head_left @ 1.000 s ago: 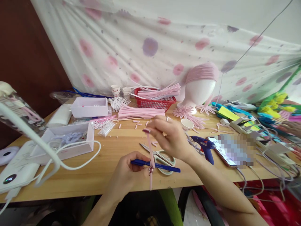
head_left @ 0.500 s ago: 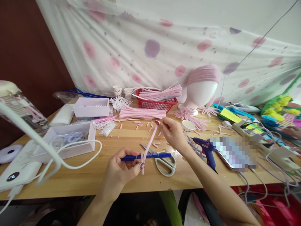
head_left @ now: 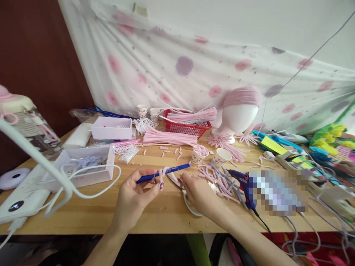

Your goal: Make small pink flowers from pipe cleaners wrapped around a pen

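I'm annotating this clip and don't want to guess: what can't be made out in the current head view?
- Scissors, head view: partly covered by the right hand.
- Right fingertips' hold on the pink stem, head view: too small to tell.
- Blue pen lettering, head view: too small to read.
- Bottle, head view: cut off by the left edge.

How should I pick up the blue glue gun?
Probably by its handle, coming from your side: the handle points toward you, while the nozzle points left. Mind the cord trailing from the handle's end.
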Demonstrator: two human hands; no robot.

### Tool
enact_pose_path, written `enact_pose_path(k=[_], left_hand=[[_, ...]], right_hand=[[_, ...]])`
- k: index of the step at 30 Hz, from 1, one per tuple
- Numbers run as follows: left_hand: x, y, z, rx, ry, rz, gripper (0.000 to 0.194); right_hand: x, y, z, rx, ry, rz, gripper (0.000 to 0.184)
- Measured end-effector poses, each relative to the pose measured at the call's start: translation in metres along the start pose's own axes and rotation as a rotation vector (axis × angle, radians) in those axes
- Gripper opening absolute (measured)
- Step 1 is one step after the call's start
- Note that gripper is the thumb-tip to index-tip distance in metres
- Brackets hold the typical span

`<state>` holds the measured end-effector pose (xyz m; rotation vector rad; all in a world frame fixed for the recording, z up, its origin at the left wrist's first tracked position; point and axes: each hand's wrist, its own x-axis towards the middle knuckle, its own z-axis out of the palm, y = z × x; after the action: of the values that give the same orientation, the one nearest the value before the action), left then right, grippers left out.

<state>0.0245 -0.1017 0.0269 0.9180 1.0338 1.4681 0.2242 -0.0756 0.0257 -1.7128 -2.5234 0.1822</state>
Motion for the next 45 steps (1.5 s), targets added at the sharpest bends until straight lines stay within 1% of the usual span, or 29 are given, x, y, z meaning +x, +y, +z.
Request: enact_pose_path(k=[2, 5, 7, 9, 11, 13, 14, 15, 17, 18, 20, 22, 25, 27, 28, 30, 31, 32, 33, 35, 36, 38, 39, 40, 43, 45], left_hand=[[0.002, 0.001, -0.001, 0.040, 0.005, 0.009, 0.030], [0.005, 0.000, -0.003, 0.125, 0.001, 0.009, 0.028], [0.007, -0.002, -0.003, 0.202, -0.002, 0.009, 0.026], [0.008, -0.005, -0.003, 0.276, -0.012, 0.015, 0.022], [0.006, -0.007, -0.002, 0.331, -0.042, 0.016, 0.015], [0.002, -0.007, -0.001, 0.365, -0.081, 0.019, 0.011], [-0.001, -0.006, 0.000, 0.378, -0.103, 0.021, 0.009], [-0.004, -0.004, 0.000, 0.387, -0.125, 0.025, 0.008], [-0.011, 0.003, 0.000, 0.386, -0.154, 0.039, 0.008], [-0.013, 0.007, -0.001, 0.373, -0.157, 0.045, 0.009], [-0.016, 0.013, -0.002, 0.336, -0.117, 0.056, 0.011], [-0.014, 0.016, -0.005, 0.277, -0.039, 0.056, 0.015], [-0.004, 0.013, -0.010, 0.200, 0.088, 0.028, 0.023], [0.005, 0.007, -0.012, 0.191, 0.168, 0.017, 0.028], [0.009, 0.003, -0.012, 0.198, 0.193, 0.022, 0.028], [0.014, -0.004, -0.010, 0.251, 0.210, 0.037, 0.023], [0.015, -0.008, -0.008, 0.289, 0.207, 0.050, 0.019], [0.014, -0.011, -0.006, 0.329, 0.197, 0.069, 0.016], [0.012, -0.013, -0.004, 0.366, 0.181, 0.091, 0.013], [0.007, -0.015, 0.000, 0.422, 0.114, 0.127, 0.009], [0.003, -0.014, 0.001, 0.438, 0.063, 0.126, 0.008], [-0.003, -0.009, 0.001, 0.448, -0.041, 0.090, 0.007], [-0.005, -0.006, 0.000, 0.440, -0.078, 0.070, 0.006], [-0.006, -0.003, -0.001, 0.437, -0.089, 0.078, 0.006], [-0.009, 0.004, -0.002, 0.404, -0.073, 0.114, 0.006], [-0.010, 0.003, 0.000, 0.326, -0.048, 0.097, 0.011]], right_hand=[[-0.009, -0.008, -0.006, -0.058, -0.063, -0.062, 0.014], [-0.024, -0.023, -0.028, -0.079, -0.137, -0.206, 0.016], [-0.035, -0.032, -0.046, -0.043, -0.182, -0.320, 0.015], [-0.043, -0.037, -0.064, 0.064, -0.212, -0.438, 0.012], [-0.044, -0.036, -0.079, 0.241, -0.181, -0.496, 0.008], [-0.035, -0.030, -0.089, 0.419, -0.086, -0.505, 0.013], [-0.027, -0.026, -0.091, 0.476, -0.024, -0.506, 0.015], [-0.017, -0.020, -0.092, 0.493, 0.061, -0.471, 0.017], [0.007, -0.009, -0.089, 0.494, 0.210, -0.420, 0.018], [0.018, -0.005, -0.085, 0.496, 0.252, -0.405, 0.018], [0.035, 0.002, -0.073, 0.501, 0.244, -0.359, 0.021], [0.042, 0.004, -0.057, 0.517, 0.207, -0.315, 0.022], [0.032, -0.002, -0.035, 0.445, 0.082, -0.218, 0.021], [0.017, -0.012, -0.026, 0.328, 0.009, -0.206, 0.020], [0.009, -0.017, -0.024, 0.260, -0.013, -0.216, 0.019], [-0.005, -0.028, -0.025, 0.123, -0.099, -0.261, 0.018], [-0.010, -0.032, -0.028, 0.069, -0.122, -0.304, 0.018], [-0.013, -0.035, -0.031, 0.032, -0.113, -0.349, 0.018], [-0.014, -0.036, -0.035, 0.024, -0.071, -0.401, 0.019], [-0.011, -0.032, -0.043, 0.055, 0.094, -0.455, 0.021], [-0.007, -0.028, -0.046, 0.089, 0.202, -0.446, 0.022], [0.002, -0.020, -0.050, 0.160, 0.380, -0.348, 0.022], [0.006, -0.017, -0.050, 0.203, 0.432, -0.319, 0.021], [0.009, -0.015, -0.050, 0.252, 0.439, -0.296, 0.019], [0.010, -0.016, -0.046, 0.424, 0.366, -0.194, 0.020], [0.008, -0.018, -0.042, 0.508, 0.373, -0.116, 0.021]])
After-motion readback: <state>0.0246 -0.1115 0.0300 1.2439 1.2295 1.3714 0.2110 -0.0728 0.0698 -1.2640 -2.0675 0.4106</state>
